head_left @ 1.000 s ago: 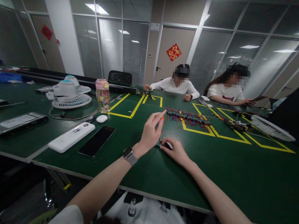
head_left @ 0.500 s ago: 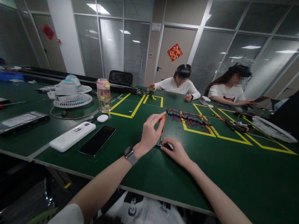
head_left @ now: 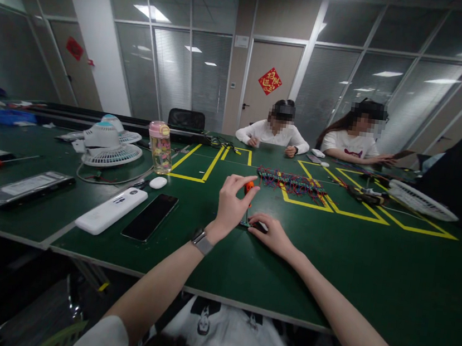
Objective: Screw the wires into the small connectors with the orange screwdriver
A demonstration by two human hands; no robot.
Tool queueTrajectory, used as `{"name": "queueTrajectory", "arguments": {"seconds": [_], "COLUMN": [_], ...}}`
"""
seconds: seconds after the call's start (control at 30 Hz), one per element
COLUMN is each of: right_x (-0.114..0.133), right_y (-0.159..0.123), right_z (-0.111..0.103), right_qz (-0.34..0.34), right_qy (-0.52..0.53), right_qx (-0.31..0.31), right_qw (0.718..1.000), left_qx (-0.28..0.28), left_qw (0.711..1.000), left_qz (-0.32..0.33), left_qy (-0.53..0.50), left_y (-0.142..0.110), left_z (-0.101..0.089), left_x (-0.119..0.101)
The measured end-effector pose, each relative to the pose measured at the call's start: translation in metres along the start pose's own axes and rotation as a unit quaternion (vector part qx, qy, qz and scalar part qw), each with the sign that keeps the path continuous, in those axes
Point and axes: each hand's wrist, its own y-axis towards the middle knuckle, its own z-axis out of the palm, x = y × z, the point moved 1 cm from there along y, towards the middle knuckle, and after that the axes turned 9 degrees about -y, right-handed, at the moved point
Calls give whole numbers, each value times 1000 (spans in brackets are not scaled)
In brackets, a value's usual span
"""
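Over the green table, my left hand (head_left: 229, 203) is curled around the orange handle of a screwdriver (head_left: 249, 187), thumb on one side and fingertips at its top. The screwdriver stands upright, its thin shaft running down to a small green circuit board (head_left: 244, 224) lying flat. My right hand (head_left: 274, 234) rests low on the table with fingers bent, pressing the board's right side; a dark part shows beneath those fingers. Where exactly the tip meets the board is too small to tell.
Beyond my hands lies a bundle of small boards with red and blue wires (head_left: 292, 184). To the left are a black phone (head_left: 150, 217), a white power bank (head_left: 112, 210), a bottle (head_left: 160, 150) and a white fan (head_left: 111, 152). Two people sit opposite.
My left thumb and fingers have shifted around the screwdriver handle, showing more of its orange. My right hand stays put. The person opposite has brought one hand inward.
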Motion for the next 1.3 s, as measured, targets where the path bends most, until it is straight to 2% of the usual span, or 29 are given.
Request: {"name": "queueTrajectory", "arguments": {"seconds": [0.1, 0.3, 0.43, 0.5, 0.63, 0.7, 0.9, 1.1, 1.3], "right_x": [1, 0, -1, -1, 1, 2, 1, 3, 3], "right_y": [0, -1, -1, -1, 0, 0, 0, 0, 0], "right_z": [-1, 0, 0, 0, -1, -1, -1, -1, 0], "right_qz": [1, 0, -2, -1, 0, -4, -10, -9, -9], "right_qy": [0, 1, 2, 3, 5, 4, 4, 0, 1], "right_qx": [-3, -4, -1, 2, 5, 3, -1, -2, -1], "right_qw": [1000, 1000, 1000, 1000, 1000, 1000, 1000, 1000, 1000], "left_qx": [-17, 16, -19, -21, 20, 29, -7, 67, 17], "left_qw": [1000, 1000, 999, 1000, 998, 998, 1000, 995, 1000], "left_qz": [-9, 5, -3, -10, -18, -16, -11, 5, 8], "left_qy": [20, -17, 26, 13, -50, -49, -3, -68, -10], "left_y": [0, -1, 0, 0, 0, 0, 0, -1, -2], "left_z": [-2, 0, -1, -2, -1, 0, -1, 1, 0], "left_x": [-1, -1, -1, -1, 1, 1, 0, -3, -4]}}
